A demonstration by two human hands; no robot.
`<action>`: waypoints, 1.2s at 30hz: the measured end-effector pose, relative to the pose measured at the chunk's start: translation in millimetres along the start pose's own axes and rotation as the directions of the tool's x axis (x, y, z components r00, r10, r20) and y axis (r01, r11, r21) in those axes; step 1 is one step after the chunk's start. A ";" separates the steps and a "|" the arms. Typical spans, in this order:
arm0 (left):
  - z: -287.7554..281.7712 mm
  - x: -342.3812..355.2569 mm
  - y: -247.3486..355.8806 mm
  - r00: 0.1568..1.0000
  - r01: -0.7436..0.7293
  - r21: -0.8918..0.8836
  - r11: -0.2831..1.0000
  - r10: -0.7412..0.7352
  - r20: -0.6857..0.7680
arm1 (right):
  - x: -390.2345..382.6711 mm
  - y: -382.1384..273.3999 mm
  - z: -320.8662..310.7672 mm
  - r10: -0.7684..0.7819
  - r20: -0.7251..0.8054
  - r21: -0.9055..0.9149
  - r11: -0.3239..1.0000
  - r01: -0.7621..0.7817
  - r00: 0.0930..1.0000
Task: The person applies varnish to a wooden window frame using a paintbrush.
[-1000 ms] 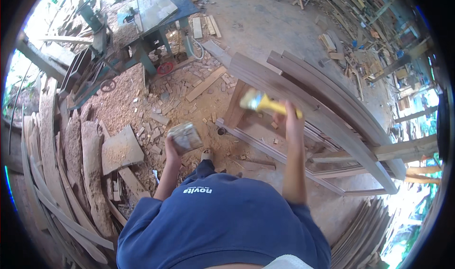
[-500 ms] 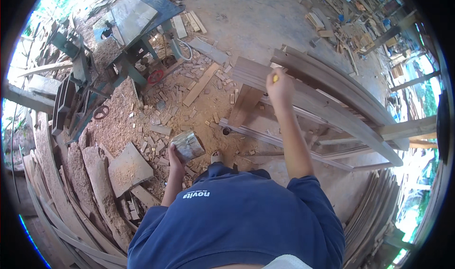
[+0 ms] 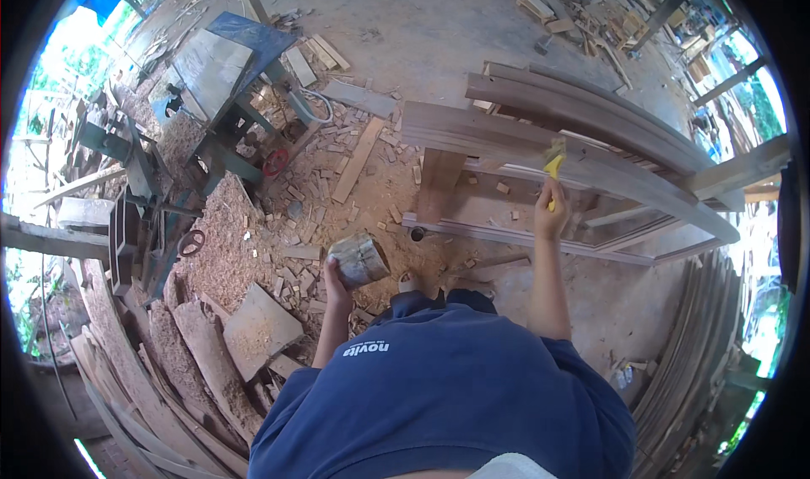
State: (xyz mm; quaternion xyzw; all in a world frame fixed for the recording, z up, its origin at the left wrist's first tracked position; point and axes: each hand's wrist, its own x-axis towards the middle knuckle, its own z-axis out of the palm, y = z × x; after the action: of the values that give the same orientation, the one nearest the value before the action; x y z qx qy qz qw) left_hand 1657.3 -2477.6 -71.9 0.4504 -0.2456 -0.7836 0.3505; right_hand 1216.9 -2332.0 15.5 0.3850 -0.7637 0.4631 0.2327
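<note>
My right hand (image 3: 552,212) is closed round the handle of a yellow paintbrush (image 3: 553,165). Its bristles are at the face of a long curved wooden rail, part of a brown wooden frame (image 3: 485,133); whether they touch is hard to tell. In my left hand (image 3: 334,277), held low in front of my body, is a stained, rounded can (image 3: 359,260), tilted to the right. What the can contains is hidden from this angle.
A table saw (image 3: 202,74) with a red handwheel (image 3: 276,164) stands at the far left. Sawdust and wood offcuts (image 3: 337,192) litter the floor. Rough slabs (image 3: 207,348) lean at the near left, and long boards (image 3: 683,344) are stacked at the right.
My right hand has moved right and toward me along the curved rail, and the brush now shows plainly. The can stays in my left hand. The view has shifted slightly.
</note>
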 end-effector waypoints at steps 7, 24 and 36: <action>3.3 -17.1 -8.4 0.994 0.110 0.017 0.994 -0.110 -0.016 | -7.7 -102.0 84.4 -0.155 0.205 0.222 0.969 0.108 0.966; -28.2 -36.2 -0.5 0.991 0.113 0.066 0.991 -0.107 -0.086 | -47.7 54.4 -15.1 0.074 -0.129 -0.181 0.979 -0.097 0.989; -33.3 -41.2 5.8 0.996 -0.046 0.036 0.998 0.049 -0.076 | -36.1 -105.7 171.4 -0.271 0.425 0.431 0.900 0.070 0.864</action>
State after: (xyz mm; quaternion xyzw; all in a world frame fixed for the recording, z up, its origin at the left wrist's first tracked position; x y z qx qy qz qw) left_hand 1702.8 -2451.8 -61.6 0.4802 -0.2559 -0.7528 0.3704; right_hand 1323.5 -2499.6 -33.7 0.5932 -0.6477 0.4782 -0.0048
